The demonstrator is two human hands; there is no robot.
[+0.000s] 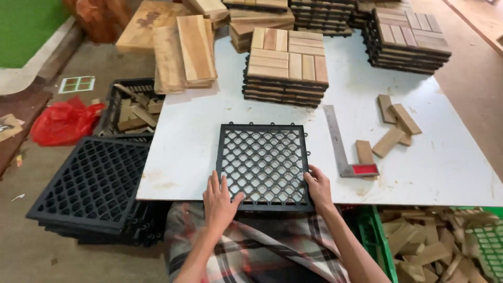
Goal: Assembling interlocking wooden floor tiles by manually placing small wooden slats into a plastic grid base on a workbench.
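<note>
A black plastic grid tile base (263, 162) lies flat on the white table (199, 126), at its near edge. My left hand (219, 202) rests on the tile's near left corner, fingers spread over the mesh. On the near right corner my right hand (318, 187) grips the tile's edge. Behind the tile stands a stack of finished wooden slat tiles (287, 65).
A metal try square with a red handle (343, 144) and a few loose wood slats (394, 126) lie to the right. More black grid bases (94, 183) are stacked at left beside a crate of wood offcuts (133, 110). A green crate of scraps (419, 241) sits at lower right.
</note>
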